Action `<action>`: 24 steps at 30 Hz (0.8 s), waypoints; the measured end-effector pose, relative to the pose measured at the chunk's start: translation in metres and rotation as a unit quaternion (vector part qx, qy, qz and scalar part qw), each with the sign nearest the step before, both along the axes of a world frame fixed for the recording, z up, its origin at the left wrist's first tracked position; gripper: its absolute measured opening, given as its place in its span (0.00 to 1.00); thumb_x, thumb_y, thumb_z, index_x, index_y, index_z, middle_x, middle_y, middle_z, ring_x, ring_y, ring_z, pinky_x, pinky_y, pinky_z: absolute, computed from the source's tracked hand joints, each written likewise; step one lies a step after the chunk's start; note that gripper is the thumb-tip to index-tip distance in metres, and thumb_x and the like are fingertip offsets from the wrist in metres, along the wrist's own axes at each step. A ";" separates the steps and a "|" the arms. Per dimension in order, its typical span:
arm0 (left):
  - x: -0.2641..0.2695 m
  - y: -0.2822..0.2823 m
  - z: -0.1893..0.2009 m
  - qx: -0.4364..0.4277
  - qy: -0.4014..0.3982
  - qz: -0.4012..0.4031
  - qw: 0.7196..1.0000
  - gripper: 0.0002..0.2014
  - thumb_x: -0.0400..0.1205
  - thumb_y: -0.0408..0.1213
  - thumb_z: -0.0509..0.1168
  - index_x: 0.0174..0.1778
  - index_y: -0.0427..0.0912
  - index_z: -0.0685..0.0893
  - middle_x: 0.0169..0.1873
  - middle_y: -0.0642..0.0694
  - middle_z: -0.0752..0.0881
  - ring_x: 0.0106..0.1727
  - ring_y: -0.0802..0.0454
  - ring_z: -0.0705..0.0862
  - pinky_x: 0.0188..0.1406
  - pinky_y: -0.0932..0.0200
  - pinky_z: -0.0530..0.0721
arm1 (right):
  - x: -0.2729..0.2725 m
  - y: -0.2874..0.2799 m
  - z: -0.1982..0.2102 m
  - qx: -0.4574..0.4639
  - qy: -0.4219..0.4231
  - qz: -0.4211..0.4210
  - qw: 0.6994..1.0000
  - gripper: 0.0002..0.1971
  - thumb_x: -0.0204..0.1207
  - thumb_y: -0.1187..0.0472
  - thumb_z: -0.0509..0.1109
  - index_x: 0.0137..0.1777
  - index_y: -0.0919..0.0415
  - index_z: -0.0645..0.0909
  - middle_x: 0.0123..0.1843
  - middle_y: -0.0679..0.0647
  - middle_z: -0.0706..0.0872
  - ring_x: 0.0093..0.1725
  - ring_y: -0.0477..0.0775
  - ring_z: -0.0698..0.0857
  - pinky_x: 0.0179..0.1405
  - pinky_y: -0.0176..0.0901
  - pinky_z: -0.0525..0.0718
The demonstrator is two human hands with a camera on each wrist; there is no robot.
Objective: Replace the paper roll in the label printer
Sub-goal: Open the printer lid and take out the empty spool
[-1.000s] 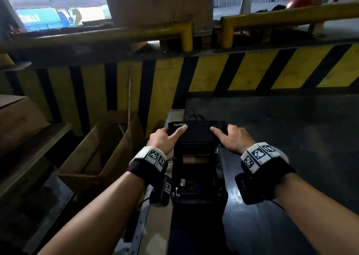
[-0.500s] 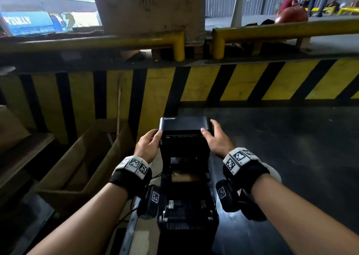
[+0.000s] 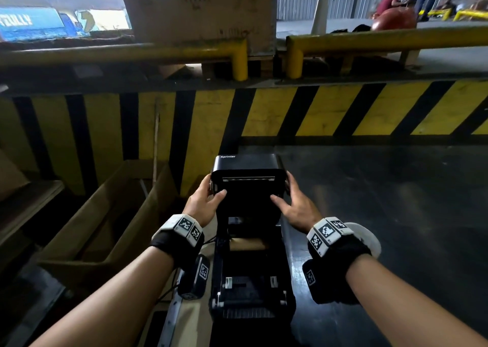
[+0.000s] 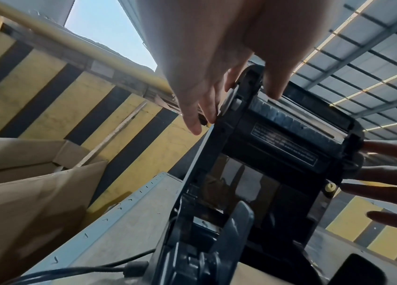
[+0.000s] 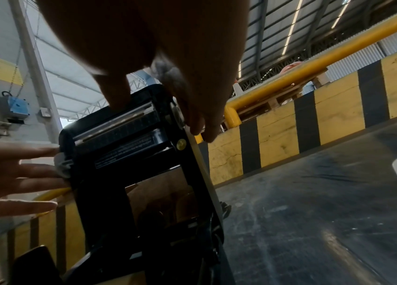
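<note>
Raised printer lid flanked by left hand, right hand; grip wide, fingers straight, seemingly touching sides.

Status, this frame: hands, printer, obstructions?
Left hand, right hand open, straight fingers flanking raised lid. Printer bay exposed, brown core inside. White roll right of printer.
</note>
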State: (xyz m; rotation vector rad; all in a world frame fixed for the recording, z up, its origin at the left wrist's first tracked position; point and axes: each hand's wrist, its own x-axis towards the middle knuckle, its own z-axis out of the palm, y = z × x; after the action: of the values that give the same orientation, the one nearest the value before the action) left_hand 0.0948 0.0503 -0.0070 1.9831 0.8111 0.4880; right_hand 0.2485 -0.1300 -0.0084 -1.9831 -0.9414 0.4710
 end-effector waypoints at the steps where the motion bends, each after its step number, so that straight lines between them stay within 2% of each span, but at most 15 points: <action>1: -0.001 -0.003 0.002 0.007 0.004 -0.004 1.000 0.26 0.79 0.46 0.65 0.74 0.57 0.67 0.62 0.51 0.85 0.63 0.51 0.84 0.70 0.49 0.79 | 0.001 0.000 -0.001 -0.005 0.002 0.004 1.000 0.40 0.77 0.49 0.65 0.81 0.51 0.44 0.80 0.55 0.67 0.78 0.53 0.68 0.73 0.39 0.63; 3: -0.004 -0.011 0.003 0.017 0.024 -0.001 1.000 0.32 0.80 0.44 0.66 0.79 0.53 0.60 0.67 0.50 0.81 0.69 0.51 0.79 0.70 0.56 0.73 | 0.001 -0.003 -0.004 -0.005 0.008 0.006 1.000 0.41 0.76 0.49 0.66 0.81 0.51 0.45 0.80 0.55 0.67 0.78 0.53 0.69 0.76 0.43 0.64; 4: -0.006 -0.014 0.001 0.023 0.037 0.003 0.999 0.36 0.80 0.45 0.66 0.81 0.50 0.55 0.70 0.49 0.78 0.72 0.50 0.76 0.71 0.57 0.72 | 0.000 -0.006 -0.008 -0.003 0.012 0.000 1.000 0.41 0.75 0.50 0.67 0.81 0.51 0.46 0.80 0.55 0.66 0.78 0.54 0.68 0.77 0.45 0.65; 6: -0.012 -0.018 -0.006 0.022 0.068 0.022 0.997 0.41 0.79 0.49 0.65 0.83 0.45 0.49 0.78 0.43 0.70 0.78 0.46 0.70 0.78 0.51 0.68 | -0.002 -0.013 -0.020 -0.021 0.023 -0.028 0.999 0.40 0.75 0.51 0.68 0.81 0.55 0.50 0.80 0.58 0.67 0.77 0.57 0.69 0.78 0.51 0.67; 8: -0.019 -0.021 -0.020 0.005 0.109 0.040 0.993 0.40 0.79 0.52 0.63 0.82 0.41 0.53 0.79 0.40 0.68 0.79 0.44 0.69 0.79 0.48 0.67 | -0.007 -0.021 -0.033 -0.094 0.012 -0.029 0.995 0.37 0.75 0.50 0.68 0.79 0.59 0.57 0.79 0.61 0.69 0.76 0.60 0.71 0.75 0.54 0.70; 11: -0.031 -0.035 -0.040 -0.020 0.154 0.015 0.988 0.33 0.80 0.54 0.62 0.77 0.40 0.68 0.74 0.40 0.75 0.75 0.45 0.74 0.76 0.50 0.71 | -0.026 -0.034 -0.043 -0.213 -0.027 0.036 0.976 0.30 0.77 0.50 0.65 0.77 0.59 0.64 0.75 0.62 0.75 0.73 0.61 0.74 0.69 0.45 0.72; 13: -0.036 -0.045 -0.050 0.006 0.178 -0.033 0.983 0.30 0.81 0.54 0.60 0.75 0.40 0.72 0.74 0.42 0.76 0.74 0.46 0.75 0.75 0.52 0.71 | -0.036 -0.036 -0.050 -0.253 -0.051 0.073 0.963 0.30 0.77 0.50 0.64 0.77 0.55 0.62 0.73 0.61 0.77 0.71 0.61 0.76 0.66 0.43 0.73; 16: -0.038 -0.059 -0.058 0.047 0.214 -0.072 0.973 0.26 0.84 0.46 0.58 0.77 0.40 0.68 0.81 0.43 0.63 0.81 0.45 0.64 0.77 0.58 0.60 | -0.043 -0.030 -0.067 -0.292 -0.074 0.107 0.948 0.36 0.76 0.47 0.64 0.80 0.55 0.53 0.78 0.61 0.70 0.73 0.63 0.73 0.72 0.49 0.72; 19: -0.037 -0.065 -0.063 0.070 0.224 -0.076 0.969 0.27 0.84 0.43 0.57 0.80 0.45 0.62 0.83 0.42 0.56 0.83 0.41 0.57 0.80 0.55 0.56 | -0.049 -0.025 -0.078 -0.286 -0.076 0.103 0.950 0.40 0.75 0.46 0.64 0.81 0.55 0.48 0.82 0.60 0.60 0.77 0.64 0.68 0.76 0.53 0.69; 24: -0.034 -0.067 -0.057 0.057 0.198 -0.065 0.976 0.27 0.83 0.41 0.58 0.80 0.41 0.63 0.80 0.40 0.65 0.81 0.42 0.64 0.80 0.53 0.63 | -0.056 -0.025 -0.075 -0.182 -0.066 0.075 0.978 0.36 0.75 0.52 0.64 0.80 0.58 0.53 0.81 0.59 0.63 0.77 0.61 0.68 0.76 0.47 0.68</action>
State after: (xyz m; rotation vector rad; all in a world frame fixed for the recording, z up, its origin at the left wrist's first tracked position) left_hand 0.0603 -0.0163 -0.0639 2.2606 0.9010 0.0599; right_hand 0.1924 -0.1549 -0.0837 -2.3033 -1.1599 0.6385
